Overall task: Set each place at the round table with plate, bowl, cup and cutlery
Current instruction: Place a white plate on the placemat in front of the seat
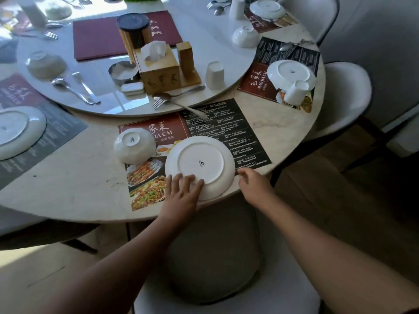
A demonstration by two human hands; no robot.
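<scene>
A white plate (200,163) lies upside down on the printed placemat (226,123) at the near table edge. My left hand (181,192) rests flat on the plate's near rim, fingers straight. My right hand (255,184) hovers at the plate's right edge with fingers loosely curled, holding nothing. An upturned white bowl (133,145) sits left of the plate. A fork and spoon (174,99) lie across the turntable's edge, and an upturned white cup (214,74) stands on the turntable behind them.
The glass turntable (108,107) carries a wooden tissue box (158,69), a red menu, a metal ashtray and more cutlery. Other place settings lie at the left (18,130) and right (291,74). A white chair (215,268) stands right below me.
</scene>
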